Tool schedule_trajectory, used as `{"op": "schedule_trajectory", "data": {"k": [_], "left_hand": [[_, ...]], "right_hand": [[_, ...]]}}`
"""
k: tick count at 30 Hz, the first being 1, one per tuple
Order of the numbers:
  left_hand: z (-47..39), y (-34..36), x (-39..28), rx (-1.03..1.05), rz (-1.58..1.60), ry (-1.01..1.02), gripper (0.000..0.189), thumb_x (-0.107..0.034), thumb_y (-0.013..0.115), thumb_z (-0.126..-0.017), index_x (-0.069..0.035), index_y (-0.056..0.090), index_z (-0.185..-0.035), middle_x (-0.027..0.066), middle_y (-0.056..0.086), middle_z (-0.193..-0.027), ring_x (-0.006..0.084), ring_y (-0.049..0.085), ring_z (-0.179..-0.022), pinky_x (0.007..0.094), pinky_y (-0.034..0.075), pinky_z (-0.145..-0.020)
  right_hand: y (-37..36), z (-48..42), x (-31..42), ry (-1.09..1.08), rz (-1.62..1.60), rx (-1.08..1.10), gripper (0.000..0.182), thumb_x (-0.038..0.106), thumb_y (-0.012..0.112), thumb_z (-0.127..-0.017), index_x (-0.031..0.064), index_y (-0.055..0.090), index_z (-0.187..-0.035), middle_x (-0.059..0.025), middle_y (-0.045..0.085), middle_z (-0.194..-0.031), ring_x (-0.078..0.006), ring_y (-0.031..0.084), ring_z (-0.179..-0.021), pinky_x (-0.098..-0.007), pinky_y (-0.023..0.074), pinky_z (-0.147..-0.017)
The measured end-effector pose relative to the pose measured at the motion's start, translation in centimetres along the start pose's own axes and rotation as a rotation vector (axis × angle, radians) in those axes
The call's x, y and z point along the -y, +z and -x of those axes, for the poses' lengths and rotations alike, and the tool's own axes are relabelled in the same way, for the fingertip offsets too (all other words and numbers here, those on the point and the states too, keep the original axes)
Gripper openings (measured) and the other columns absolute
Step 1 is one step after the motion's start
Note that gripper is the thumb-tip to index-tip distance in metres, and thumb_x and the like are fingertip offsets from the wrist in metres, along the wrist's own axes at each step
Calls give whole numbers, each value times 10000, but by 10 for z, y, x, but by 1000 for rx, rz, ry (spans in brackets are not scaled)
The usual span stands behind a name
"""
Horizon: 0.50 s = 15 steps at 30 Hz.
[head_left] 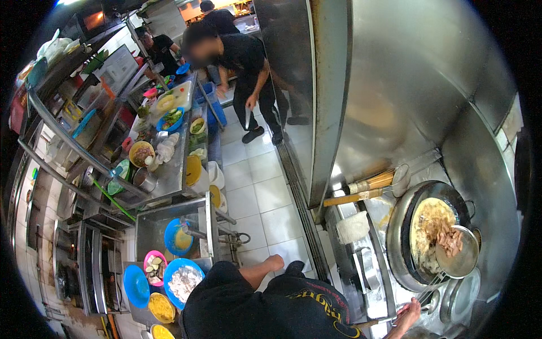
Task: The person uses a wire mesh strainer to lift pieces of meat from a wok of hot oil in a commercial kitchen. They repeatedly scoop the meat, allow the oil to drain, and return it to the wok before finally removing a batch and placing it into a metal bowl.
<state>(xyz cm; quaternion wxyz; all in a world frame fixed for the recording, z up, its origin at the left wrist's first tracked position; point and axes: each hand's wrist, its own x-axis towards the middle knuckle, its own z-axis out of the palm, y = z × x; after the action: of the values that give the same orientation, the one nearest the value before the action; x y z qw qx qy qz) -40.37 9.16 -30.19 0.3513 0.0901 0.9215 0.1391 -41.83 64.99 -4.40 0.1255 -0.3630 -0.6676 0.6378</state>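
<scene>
My right hand [408, 312] grips the handle of a round skimmer [468, 250]. Cooked brown meat pieces [449, 241] lie on the skimmer's far-left part, over the wok [396, 237]. Inside the wok, frothy, bubbling oil [430, 220] surrounds darker bits. Bent across the front of my dark shirt, my left hand [275, 262] is curled into a loose fist with nothing visible in it; it hangs above the tiled floor, away from the stove.
A metal lid-like pan [465, 296] sits beside the wok. A wooden-handled tool [353, 198] and folded cloth [353, 227] lie left of it. Blue bowls [136, 286] and a sink [148, 229] stand at my left. A person holding a knife [248, 118] stoops in the aisle.
</scene>
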Motion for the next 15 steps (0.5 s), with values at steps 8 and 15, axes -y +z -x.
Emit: {"op": "schedule_trajectory", "data": {"k": [8, 15], "left_hand": [[5, -21, -17, -35, 115, 1, 233, -200, 536, -722, -63, 687, -834, 211, 641, -906, 353, 627, -847, 454, 501, -783], [-6, 17, 25, -114, 471, -80, 229, -213, 517, -785, -41, 665, -814, 197, 635, -879, 356, 597, -869, 458, 477, -759]], "right_hand": [[2, 8, 18, -56, 13, -8, 169, 224, 518, -892, 64, 541, -942, 11, 447, -509, -93, 405, -326, -225, 299, -288], [15, 17, 39, 106, 123, -107, 199, 184, 559, -862, 70, 602, -1018, 9, 487, -594, -77, 417, -446, -236, 384, -375]]}}
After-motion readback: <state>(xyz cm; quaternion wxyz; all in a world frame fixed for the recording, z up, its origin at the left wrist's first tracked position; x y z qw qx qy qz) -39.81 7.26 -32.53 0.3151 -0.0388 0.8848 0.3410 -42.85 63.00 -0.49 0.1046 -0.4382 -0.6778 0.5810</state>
